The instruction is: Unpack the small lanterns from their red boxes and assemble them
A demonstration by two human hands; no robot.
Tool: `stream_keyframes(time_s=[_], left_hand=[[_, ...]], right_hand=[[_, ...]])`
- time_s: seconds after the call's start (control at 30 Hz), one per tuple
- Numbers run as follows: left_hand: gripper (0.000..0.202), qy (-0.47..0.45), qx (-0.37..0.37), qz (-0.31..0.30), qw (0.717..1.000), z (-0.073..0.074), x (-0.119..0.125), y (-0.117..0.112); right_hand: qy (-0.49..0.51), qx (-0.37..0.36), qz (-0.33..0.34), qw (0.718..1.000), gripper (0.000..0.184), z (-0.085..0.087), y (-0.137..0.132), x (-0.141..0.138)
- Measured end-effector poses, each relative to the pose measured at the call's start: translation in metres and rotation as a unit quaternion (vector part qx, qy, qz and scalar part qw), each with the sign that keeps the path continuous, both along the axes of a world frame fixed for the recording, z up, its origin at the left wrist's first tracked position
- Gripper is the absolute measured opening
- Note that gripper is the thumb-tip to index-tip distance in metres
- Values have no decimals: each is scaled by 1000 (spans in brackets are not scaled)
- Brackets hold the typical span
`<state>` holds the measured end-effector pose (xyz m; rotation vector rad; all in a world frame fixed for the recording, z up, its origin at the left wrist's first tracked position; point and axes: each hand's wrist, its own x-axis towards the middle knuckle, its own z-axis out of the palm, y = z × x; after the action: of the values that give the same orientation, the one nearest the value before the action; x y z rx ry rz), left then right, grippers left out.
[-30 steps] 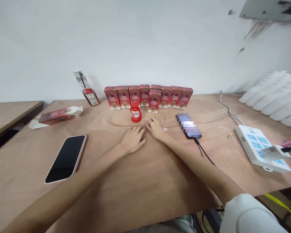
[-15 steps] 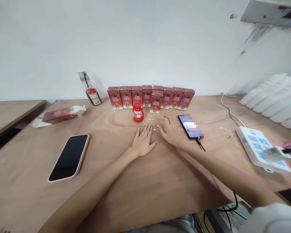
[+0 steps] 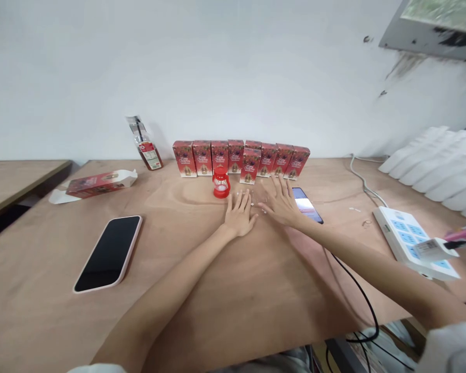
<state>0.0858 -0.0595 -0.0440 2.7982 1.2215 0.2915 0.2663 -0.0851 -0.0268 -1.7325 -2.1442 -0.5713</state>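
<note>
We see the small red lantern (image 3: pixel 221 183) standing upright on the counter (image 3: pixel 225 300), just beyond the fingertips of our left hand (image 3: pixel 239 216) and in front of a row of red boxes (image 3: pixel 219 154). We judge it light and fairly stiff, probably plastic, with a clear middle that may be slick and easily scratched, so we would take hold by its red base or top and spare the thin side frame. The grip of both hands is released: the left lies with fingers stretched, and our right hand (image 3: pixel 282 203) is spread near the lit phone (image 3: pixel 307 206), holding nothing that we can see; whether its palm touches down we cannot tell. Small white bits (image 3: pixel 252 204) lie between the hands, too tiny to identify. The counter is wood-toned and looks smooth, backed by a pale, scuffed wall (image 3: pixel 217 67), with a power strip (image 3: pixel 413 241) to our right.
</note>
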Motion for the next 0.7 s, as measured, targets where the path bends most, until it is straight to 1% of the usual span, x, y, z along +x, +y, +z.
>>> stream_keyframes(time_s=[0.13, 0.2, 0.23, 0.3, 0.37, 0.43, 0.5, 0.57, 0.63, 0.7], left_hand=[[65, -19, 10, 27, 999, -5, 14, 12], [68, -25, 12, 34, 999, -5, 16, 18], [70, -28, 14, 34, 999, -5, 17, 21], [73, -41, 24, 15, 999, -3, 15, 24], [69, -61, 41, -22, 997, 0, 12, 21], [57, -84, 65, -53, 993, 4, 6, 12], [45, -97, 90, -54, 990, 7, -2, -1], [36, -95, 111, -15, 989, 8, -10, -13], [32, -89, 126, 56, 986, 9, -15, -20], [34, -85, 129, 125, 980, 9, -16, -21]], right_hand=[[-1, 62, 8, 998, 63, 36, 38, -5], [4, 76, 18, 997, 62, 48, 57, -8], [9, 79, 20, 997, 63, 51, 64, -10], [26, 81, 8, 996, 67, 51, 74, -15], [45, 80, -17, 996, 67, 47, 74, -21], [59, 84, -35, 994, 61, 42, 68, -28], [68, 101, -31, 992, 51, 38, 60, -35], [70, 114, -3, 991, 41, 38, 54, -40], [83, 107, 26, 990, 34, 40, 52, -44], [109, 89, 27, 990, 33, 43, 54, -46]])
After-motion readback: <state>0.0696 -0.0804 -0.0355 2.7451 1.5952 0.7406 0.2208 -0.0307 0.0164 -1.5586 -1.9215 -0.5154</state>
